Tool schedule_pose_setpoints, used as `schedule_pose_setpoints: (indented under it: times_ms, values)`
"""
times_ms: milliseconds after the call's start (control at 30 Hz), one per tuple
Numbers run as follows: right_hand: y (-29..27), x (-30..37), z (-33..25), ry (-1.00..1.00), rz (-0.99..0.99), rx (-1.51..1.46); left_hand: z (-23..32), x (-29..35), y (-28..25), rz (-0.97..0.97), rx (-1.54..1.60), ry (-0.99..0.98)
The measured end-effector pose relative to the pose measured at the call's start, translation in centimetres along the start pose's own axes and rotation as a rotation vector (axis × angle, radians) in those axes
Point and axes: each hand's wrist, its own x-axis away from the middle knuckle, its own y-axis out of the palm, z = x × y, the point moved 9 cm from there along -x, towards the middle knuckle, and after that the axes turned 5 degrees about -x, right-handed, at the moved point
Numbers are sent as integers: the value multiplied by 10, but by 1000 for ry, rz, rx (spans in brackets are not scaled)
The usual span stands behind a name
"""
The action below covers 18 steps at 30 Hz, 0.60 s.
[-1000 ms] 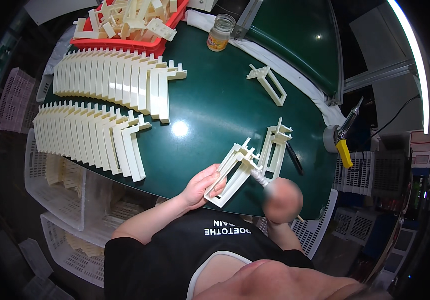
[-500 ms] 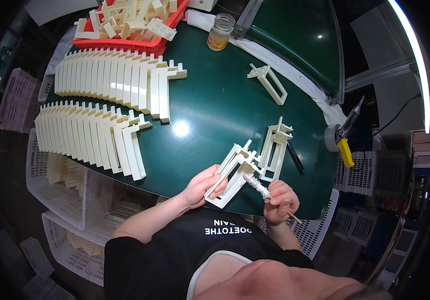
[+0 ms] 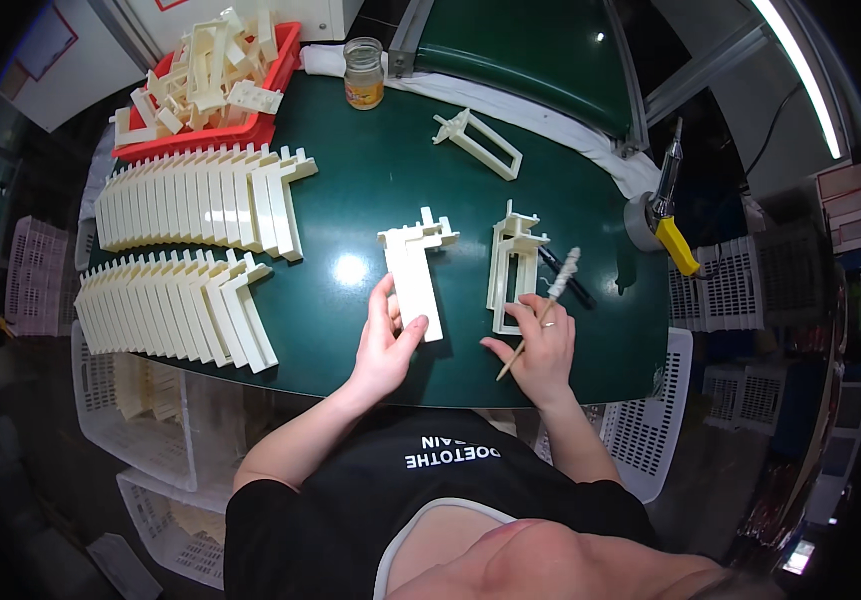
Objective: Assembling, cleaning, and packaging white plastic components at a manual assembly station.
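White perforated crates (image 3: 135, 410) sit below the left edge of the bench (image 3: 325, 320), whose dark green top is smooth and glossy (a lamp glares white on it). Cream plastic parts stand there in an upper row (image 3: 185, 205) and a lower row (image 3: 165, 310), ranked like overlapping slats; behind, a red tray (image 3: 190, 143) is heaped with angular pieces (image 3: 207, 75). A clear glass jar (image 3: 363, 75) stands near the far edge. The left hand (image 3: 380, 350) has its fingers closed about the lower end of a flat-faced cream part (image 3: 414, 280). The right hand (image 3: 543, 355) clasps a wooden stick (image 3: 511, 363) with a fuzzy white tip (image 3: 565, 272), thumb and forefinger parted beside an open rectangular frame (image 3: 497, 280); contact I cannot tell. Further right are a slim black pen (image 3: 580, 290) and a yellow-handled tool (image 3: 678, 247).
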Motion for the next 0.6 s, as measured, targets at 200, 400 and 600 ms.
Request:
schedule_pose_setpoints:
  times_ms: [200, 400, 600]
  values:
    - [15, 4, 12, 16, -35, 109, -15, -9, 8, -12, -233, -16]
    - [18, 12, 31, -77, 55, -235, -11, -5, 7, 7, -159, -60]
    - [50, 49, 41, 375, -31, -1203, -15, 9, 14, 31, -38, -36]
